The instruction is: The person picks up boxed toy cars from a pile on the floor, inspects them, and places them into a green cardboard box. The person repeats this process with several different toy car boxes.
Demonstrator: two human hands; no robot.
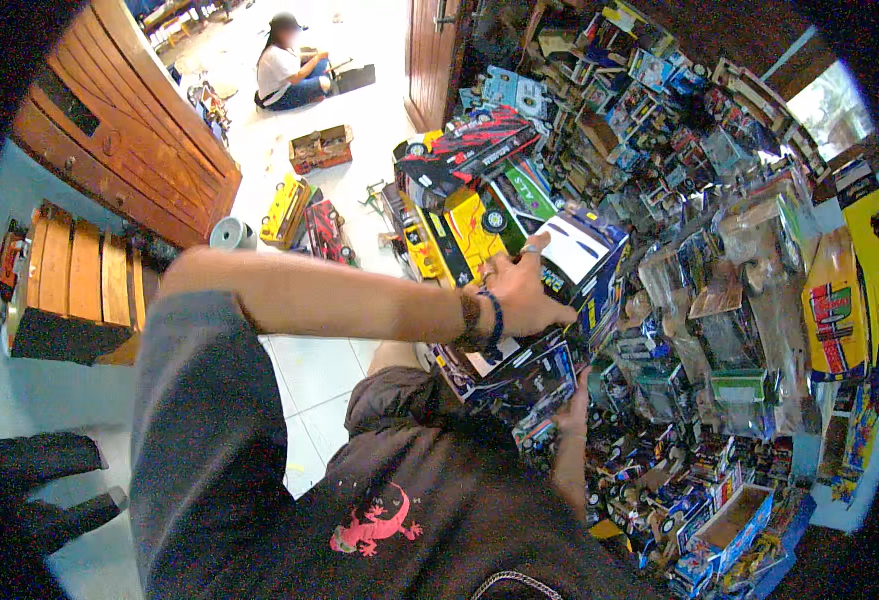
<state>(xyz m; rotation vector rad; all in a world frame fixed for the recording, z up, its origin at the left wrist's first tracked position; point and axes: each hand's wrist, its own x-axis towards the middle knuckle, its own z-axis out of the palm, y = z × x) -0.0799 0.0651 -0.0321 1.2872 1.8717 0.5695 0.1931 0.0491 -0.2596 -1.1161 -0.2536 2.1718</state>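
Observation:
My left arm reaches across to a pile of model trucks and printed panels. My left hand [524, 290] lies on a dark blue and black printed truck body [574, 285], its fingers spread. Beside its fingertips is a yellow toy truck [474, 230] with red markings and a black wheel. A black and red toy truck [474, 145] lies beyond. My right hand [576, 392] is at the lower edge of the dark truck body, mostly hidden by it; its fingers do not show. Underneath sits another dark blue printed piece [529, 378].
Shelves of toy vehicles [649, 120] and plastic-wrapped models [729, 290] crowd the right. A wooden door [129, 120] and a slatted wooden box [79, 270] stand left. On the floor are a yellow toy truck [285, 210] and a crate [321, 150]. A person [292, 70] sits farther off.

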